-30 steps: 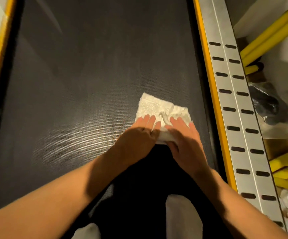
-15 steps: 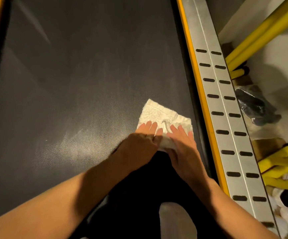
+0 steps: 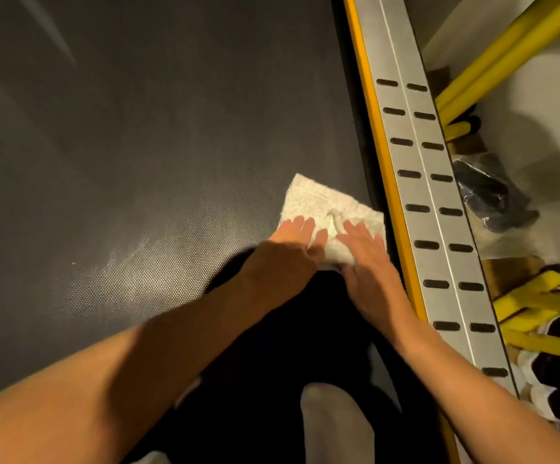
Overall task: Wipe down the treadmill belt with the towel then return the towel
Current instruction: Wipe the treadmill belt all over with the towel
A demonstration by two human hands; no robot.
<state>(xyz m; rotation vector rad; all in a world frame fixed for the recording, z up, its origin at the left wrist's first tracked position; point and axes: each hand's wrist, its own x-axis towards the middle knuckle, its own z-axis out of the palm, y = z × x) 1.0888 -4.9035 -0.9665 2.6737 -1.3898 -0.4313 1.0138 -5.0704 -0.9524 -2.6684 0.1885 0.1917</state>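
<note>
Pressed flat under the straight fingers of the left hand (image 3: 285, 262) and right hand (image 3: 370, 266), the soft, light towel (image 3: 315, 202) on the belt's (image 3: 137, 162) right side is probably best gathered at its near fold.

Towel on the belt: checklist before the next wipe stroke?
1. Folded towel lying on belt: ok.
2. Flat left hand pressing towel, fingers straight: ok.
3. Flat right hand pressing towel: ok.
4. Towel off the side rail: ok, but close to its yellow edge.
5. Belt stopped: cannot tell.
6. Belt left of the towel wiped: cannot tell.
</note>
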